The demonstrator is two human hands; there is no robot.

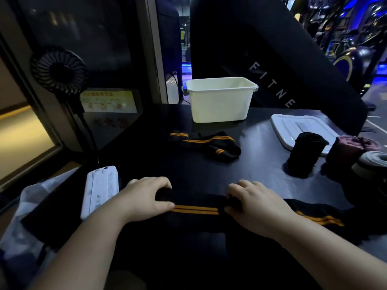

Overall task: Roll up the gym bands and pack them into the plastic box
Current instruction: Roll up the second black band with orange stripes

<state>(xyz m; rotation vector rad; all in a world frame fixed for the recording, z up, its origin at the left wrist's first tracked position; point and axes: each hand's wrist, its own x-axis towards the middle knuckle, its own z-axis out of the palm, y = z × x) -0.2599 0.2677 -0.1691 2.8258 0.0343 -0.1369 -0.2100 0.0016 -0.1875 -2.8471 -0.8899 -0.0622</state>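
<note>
A black gym band with two orange stripes (pixel 196 208) lies stretched across the near edge of the dark table. My left hand (pixel 146 195) presses and grips its left part, and my right hand (pixel 255 204) grips it farther right; its tail runs off to the right. A second black band with orange stripes (pixel 207 143) lies crumpled in the table's middle. The white plastic box (pixel 219 101) stands open at the far side. Three rolled bands stand at the right: a black roll (pixel 305 153), a maroon roll (pixel 347 149) and a pale roll (pixel 370 164).
The box's white lid (pixel 293 126) lies flat at the far right, behind the rolls. A white phone-like case (pixel 102 189) lies at the left, over a plastic bag (pixel 27 206). A small black fan (pixel 58 70) stands at the far left.
</note>
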